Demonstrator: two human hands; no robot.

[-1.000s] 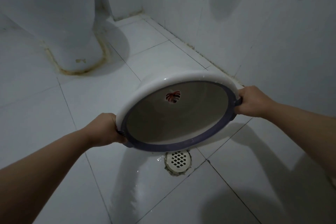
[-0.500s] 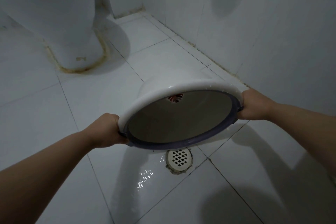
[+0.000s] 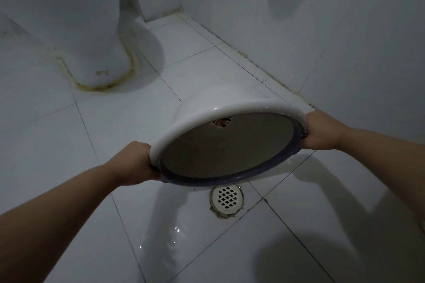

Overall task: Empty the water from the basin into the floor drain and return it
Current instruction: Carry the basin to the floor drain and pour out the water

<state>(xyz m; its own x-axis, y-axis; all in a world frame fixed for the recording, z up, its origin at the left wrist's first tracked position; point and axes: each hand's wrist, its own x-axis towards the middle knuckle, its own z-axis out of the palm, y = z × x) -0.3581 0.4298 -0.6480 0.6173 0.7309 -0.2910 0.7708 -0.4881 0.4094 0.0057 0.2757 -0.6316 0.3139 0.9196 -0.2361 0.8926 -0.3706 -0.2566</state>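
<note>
The basin [image 3: 230,145] is held tipped on its side at the middle of the frame, just above the drain [image 3: 227,198]. No water is seen inside, so pouring looks done. Its rim is gripped by the left hand [image 3: 135,161] and right hand [image 3: 322,130]. It must be put back.

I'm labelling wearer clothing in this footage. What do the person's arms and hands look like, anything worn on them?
Both forearms are bare as far as the picture shows: no sleeves reach into view. The left hand and right hand wear no gloves, and no watch, bracelet or ring is visible on the wrists or on the parts of the fingers that show. The dim light hides finer detail.
</note>
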